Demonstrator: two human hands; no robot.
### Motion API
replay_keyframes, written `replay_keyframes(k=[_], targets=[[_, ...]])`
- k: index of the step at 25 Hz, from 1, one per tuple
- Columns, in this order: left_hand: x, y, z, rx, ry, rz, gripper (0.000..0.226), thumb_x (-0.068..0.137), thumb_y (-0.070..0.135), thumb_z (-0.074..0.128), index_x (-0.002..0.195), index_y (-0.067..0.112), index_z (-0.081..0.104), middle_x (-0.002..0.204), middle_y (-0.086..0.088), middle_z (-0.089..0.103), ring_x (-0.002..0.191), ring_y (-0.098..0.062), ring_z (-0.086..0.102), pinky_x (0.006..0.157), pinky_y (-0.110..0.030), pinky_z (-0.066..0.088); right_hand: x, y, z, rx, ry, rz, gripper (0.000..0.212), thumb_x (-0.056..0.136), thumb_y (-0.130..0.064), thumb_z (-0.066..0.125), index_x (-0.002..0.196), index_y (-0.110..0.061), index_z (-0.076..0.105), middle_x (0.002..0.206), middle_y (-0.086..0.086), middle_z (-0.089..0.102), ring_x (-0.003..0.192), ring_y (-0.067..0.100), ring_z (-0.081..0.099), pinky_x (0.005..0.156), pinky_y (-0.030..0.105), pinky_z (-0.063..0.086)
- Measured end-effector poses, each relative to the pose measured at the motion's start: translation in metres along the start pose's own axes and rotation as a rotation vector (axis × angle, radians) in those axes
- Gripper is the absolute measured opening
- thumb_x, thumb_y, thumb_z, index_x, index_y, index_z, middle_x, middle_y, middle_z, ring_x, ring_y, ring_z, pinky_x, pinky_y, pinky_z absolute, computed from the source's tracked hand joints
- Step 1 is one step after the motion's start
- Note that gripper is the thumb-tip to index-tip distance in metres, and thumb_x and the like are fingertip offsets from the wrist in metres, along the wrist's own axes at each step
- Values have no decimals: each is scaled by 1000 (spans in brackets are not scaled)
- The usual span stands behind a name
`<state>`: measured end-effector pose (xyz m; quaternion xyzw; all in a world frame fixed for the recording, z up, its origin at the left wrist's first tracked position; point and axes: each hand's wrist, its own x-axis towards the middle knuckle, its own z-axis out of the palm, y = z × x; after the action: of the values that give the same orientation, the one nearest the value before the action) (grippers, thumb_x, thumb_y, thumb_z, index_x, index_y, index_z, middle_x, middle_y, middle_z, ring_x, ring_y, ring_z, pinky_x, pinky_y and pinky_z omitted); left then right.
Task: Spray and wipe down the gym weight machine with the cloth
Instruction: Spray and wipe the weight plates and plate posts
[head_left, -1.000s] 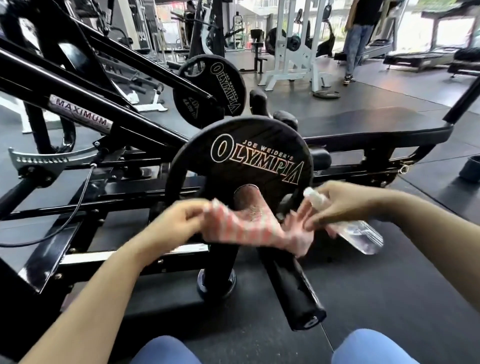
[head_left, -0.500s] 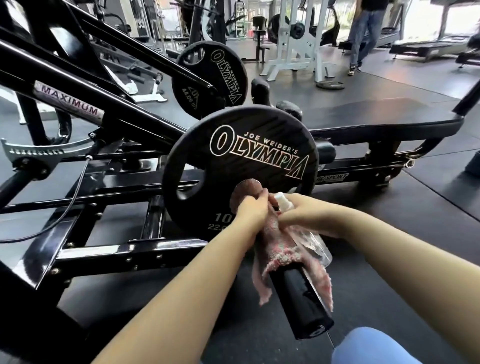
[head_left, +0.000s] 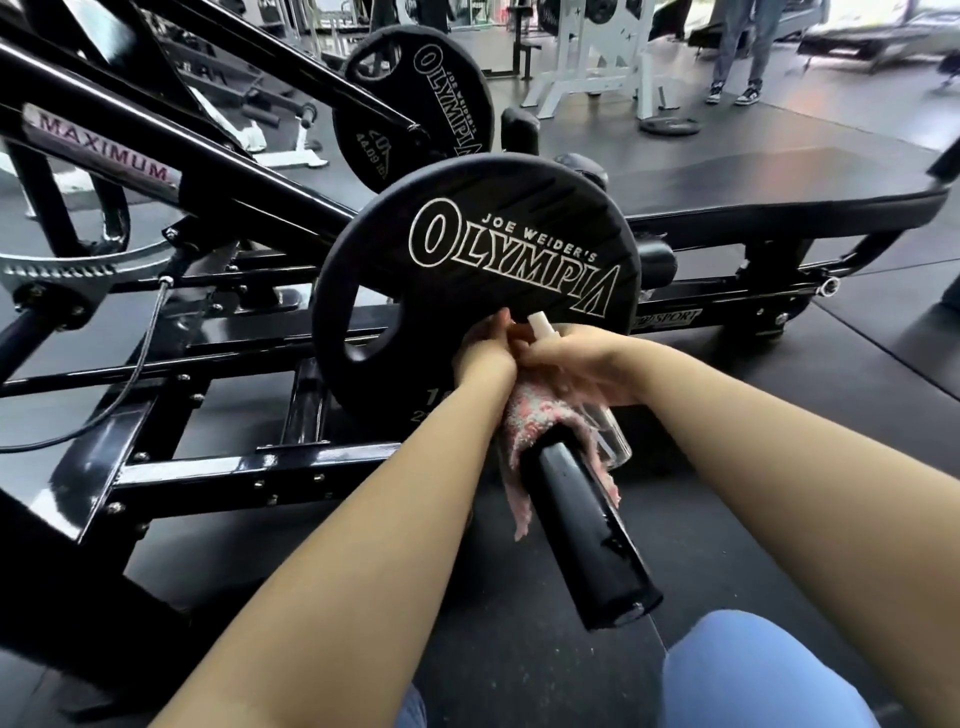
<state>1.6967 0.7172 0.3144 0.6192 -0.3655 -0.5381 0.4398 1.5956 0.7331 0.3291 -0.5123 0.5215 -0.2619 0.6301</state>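
The gym weight machine (head_left: 218, 291) fills the view: black frame rails, an angled lever arm, and a padded bench (head_left: 779, 202) behind. A large Olympia weight plate (head_left: 467, 270) sits loaded on the black sleeve bar (head_left: 592, 525), which projects toward the person. A second plate (head_left: 415, 104) hangs further back.

The pink cloth (head_left: 524, 431) is draped over the sleeve bar just beside the plate face, with loose ends hanging off both sides, so that it wraps the round surface for wiping.

The left hand (head_left: 485, 348) is clenched on the cloth at the junction of bar and plate, likely to press fabric into that corner. The right hand (head_left: 571, 364) grasps the clear spray bottle (head_left: 613, 441), nozzle up near the plate, while lying against the cloth; this keeps the sprayer ready without setting it down.
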Motion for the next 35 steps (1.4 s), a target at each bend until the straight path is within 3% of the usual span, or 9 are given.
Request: replay_keyframes(k=[2,4,7,15,19,22,27,31,35], targets=[[-16,-4,-3,9,38,27,38,98,40,40,98,14,68,101,-7,70,90,-26,63,81,-24,49,-14,8,-1,-39,-19,-18,20,92,-16,60,110,-7,58,95,12,65,90,28,61,94,49,45],[-39,-12,-6,13,38,-3,42,97,42,40,92,10,67,85,-2,71,81,-22,62,70,-17,47,-31,14,1,-91,-50,-27,40,88,-22,65,126,-10,55,106,13,66,98,26,60,100,49,42],[-74,-31,-8,112,21,9,57,98,46,35,129,0,47,121,-12,59,111,-28,56,99,-33,43,-68,28,7,-183,-55,-67,46,88,-25,66,132,-17,52,120,14,65,104,22,63,98,41,47],[-154,-74,-14,103,-113,79,55,98,44,33,143,14,20,137,-11,46,123,-24,47,106,-43,37,-154,58,17,-213,-93,-151,59,66,-30,71,120,-42,51,120,-7,65,106,3,63,88,19,51],[-140,-76,-12,-7,-122,3,62,92,50,42,138,11,29,129,-9,52,115,-24,55,101,-44,43,-150,61,16,-281,-102,-165,77,68,-40,66,138,-44,33,140,-19,46,122,-7,47,104,20,40],[-116,-67,-8,0,-91,5,83,70,65,46,131,8,45,119,-13,60,107,-27,60,96,-45,47,-131,57,11,-354,-89,-166,74,82,-36,63,145,-40,24,148,-22,33,131,-7,35,112,21,29],[-74,-42,-7,38,-36,-41,55,96,42,43,131,0,43,122,-16,58,109,-27,58,97,-38,47,-80,41,4,-339,-66,-192,63,93,-18,56,146,-36,26,131,-19,50,108,-9,51,95,9,40],[-42,-22,-4,58,6,-12,48,100,36,38,129,-2,47,124,-14,57,112,-28,56,88,-28,42,-33,31,-2,-384,-35,-217,63,89,-32,58,144,-43,27,122,-7,62,107,4,58,94,20,45],[-15,-7,-1,79,25,-61,47,101,36,34,125,2,55,121,-17,60,108,-30,59,85,-31,45,-7,16,-2,-451,84,-213,35,98,-26,47,133,-29,48,86,-8,60,70,-6,57,59,7,42]])
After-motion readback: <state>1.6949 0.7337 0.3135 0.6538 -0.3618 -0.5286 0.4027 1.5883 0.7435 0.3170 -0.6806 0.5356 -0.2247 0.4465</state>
